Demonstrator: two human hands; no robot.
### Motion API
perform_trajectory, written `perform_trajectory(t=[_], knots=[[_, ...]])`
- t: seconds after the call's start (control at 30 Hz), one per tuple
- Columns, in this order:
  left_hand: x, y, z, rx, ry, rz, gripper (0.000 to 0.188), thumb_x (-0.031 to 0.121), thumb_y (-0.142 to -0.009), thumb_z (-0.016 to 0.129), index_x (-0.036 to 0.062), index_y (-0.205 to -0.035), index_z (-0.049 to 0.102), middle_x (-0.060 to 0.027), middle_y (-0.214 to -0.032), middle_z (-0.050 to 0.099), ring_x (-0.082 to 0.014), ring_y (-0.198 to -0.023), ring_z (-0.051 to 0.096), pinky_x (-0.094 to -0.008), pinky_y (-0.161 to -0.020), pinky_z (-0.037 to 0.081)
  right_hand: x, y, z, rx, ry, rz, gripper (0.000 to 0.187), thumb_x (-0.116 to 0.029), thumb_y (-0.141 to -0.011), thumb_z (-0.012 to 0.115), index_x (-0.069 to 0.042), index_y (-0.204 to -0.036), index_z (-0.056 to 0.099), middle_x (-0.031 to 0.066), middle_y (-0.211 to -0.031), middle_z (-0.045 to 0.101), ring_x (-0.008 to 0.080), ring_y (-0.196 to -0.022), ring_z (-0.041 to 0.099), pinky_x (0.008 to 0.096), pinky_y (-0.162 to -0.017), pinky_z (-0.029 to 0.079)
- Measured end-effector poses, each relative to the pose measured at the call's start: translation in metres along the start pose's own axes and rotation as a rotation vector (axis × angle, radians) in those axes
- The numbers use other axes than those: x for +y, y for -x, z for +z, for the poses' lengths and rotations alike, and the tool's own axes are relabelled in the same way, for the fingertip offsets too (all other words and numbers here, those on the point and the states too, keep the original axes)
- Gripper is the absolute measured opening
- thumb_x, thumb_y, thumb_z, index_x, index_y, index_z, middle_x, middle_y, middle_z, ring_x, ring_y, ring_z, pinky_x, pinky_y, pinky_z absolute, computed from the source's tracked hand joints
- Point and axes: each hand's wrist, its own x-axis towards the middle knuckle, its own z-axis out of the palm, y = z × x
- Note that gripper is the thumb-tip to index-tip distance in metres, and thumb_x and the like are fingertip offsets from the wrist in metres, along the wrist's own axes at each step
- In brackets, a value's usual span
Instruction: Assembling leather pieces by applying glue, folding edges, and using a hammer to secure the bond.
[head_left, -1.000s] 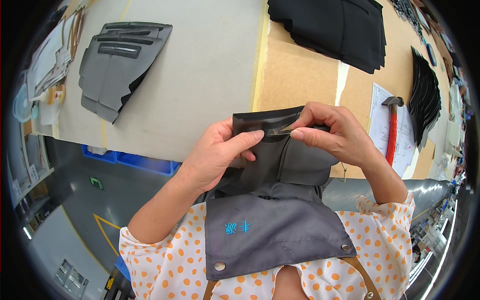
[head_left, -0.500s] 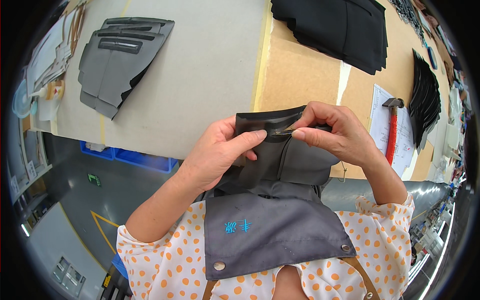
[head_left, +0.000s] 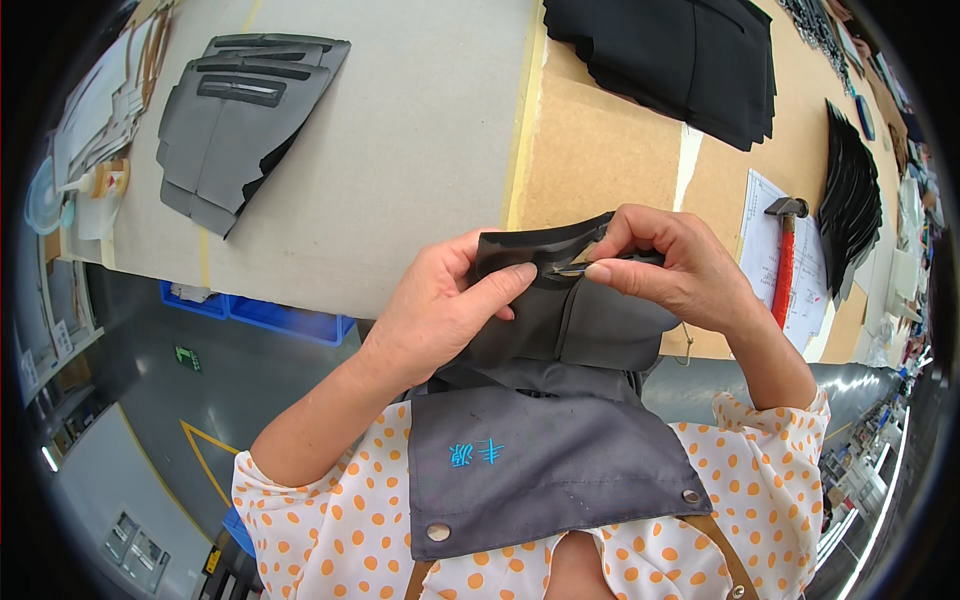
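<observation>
- Left hand [head_left: 430,310]: pinches dark panel [head_left: 520,330].
- Right hand [head_left: 665,265]: fingertips closed on slim metallic piece [head_left: 572,269] at panel; work there appears unfinished.
- Ahead-left of left hand: grey panel [head_left: 225,145].

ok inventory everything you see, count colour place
piece: one, dark grey, centre
tool: one, dark, at piece
layered panels: one group, grey, upper left
flat stack: one, black, upper right
fanned stack: one, black, far right
hammer: one, red-handled, right
paper: count unclear, white, under hammer
bottle: one, amber-white, left edge
worktable: one, grey and tan, top
crates: two, blue, below worktable
clutter: uncountable, mixed, both edges
apron: one, dark grey, lower centre
shirt: one, orange-dotted white, bottom
left grip: one, bare, on piece
right grip: one, bare, on tool
</observation>
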Motion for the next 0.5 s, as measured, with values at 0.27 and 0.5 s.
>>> perform_trajectory(t=[0.27,0.5], knots=[[0.0037,0.0015,0.002,0.016,-0.024,0.003,0.024,0.015,-0.101,0.067,0.0021,-0.121,0.07,-0.0007,-0.106,0.07,-0.0059,-0.092,0.061,-0.0242,-0.076,0.053,0.0011,-0.0004,-0.0006,-0.021,-0.03,0.017,0.027,-0.026,-0.095,0.076,0.0,-0.093,0.07,0.0017,-0.083,0.07,0.0082,-0.077,0.062,0.0256,-0.069,0.049],[0.0035,0.0023,0.0029,0.029,-0.013,-0.007,0.02,0.011,-0.101,0.068,0.0023,-0.118,0.071,-0.0019,-0.108,0.07,-0.0069,-0.094,0.061,-0.024,-0.076,0.053,0.0023,0.0002,0.0006,-0.012,-0.016,0.008,0.028,-0.028,-0.095,0.076,-0.001,-0.093,0.071,0.0021,-0.082,0.07,0.009,-0.076,0.062,0.0263,-0.068,0.049]])
